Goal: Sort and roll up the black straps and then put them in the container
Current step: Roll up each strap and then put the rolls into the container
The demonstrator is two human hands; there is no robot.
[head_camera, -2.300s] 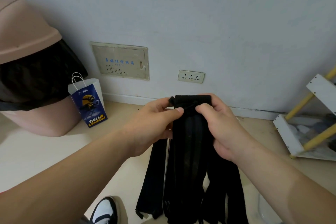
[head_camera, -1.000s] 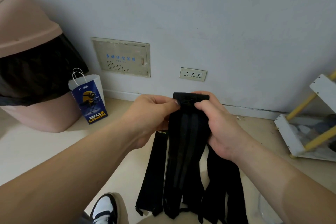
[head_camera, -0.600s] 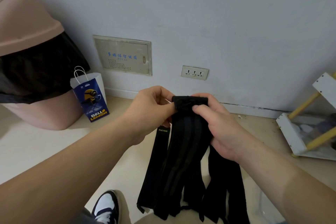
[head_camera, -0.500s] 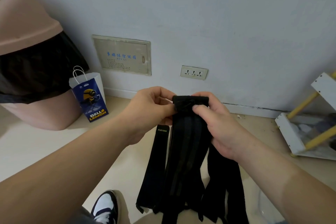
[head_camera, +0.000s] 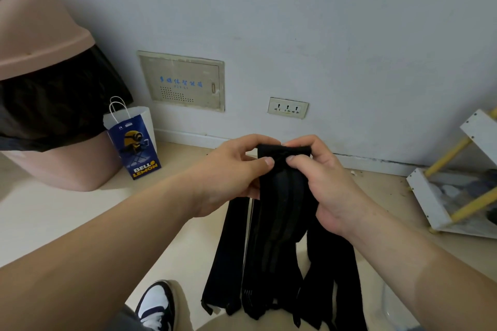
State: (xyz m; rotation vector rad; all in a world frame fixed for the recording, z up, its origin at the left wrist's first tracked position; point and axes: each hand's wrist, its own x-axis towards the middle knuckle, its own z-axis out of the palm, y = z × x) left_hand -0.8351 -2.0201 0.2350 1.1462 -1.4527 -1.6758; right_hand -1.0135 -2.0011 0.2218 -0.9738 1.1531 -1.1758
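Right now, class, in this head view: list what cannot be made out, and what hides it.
Head view: the count of black straps; they overlap in one dark bundle.
Head view: some strap ends; cut off by the bottom edge.
Head view: parts of the strap tops; under the grip of left hand and right hand.
Head view: blue writing on the wall panel; too small.

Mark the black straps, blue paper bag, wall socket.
black straps point(head_camera: 279, 212), head view, middle of the hanging bundle.
blue paper bag point(head_camera: 135, 146), head view, printed front face.
wall socket point(head_camera: 287, 108), head view, centre of its plate.
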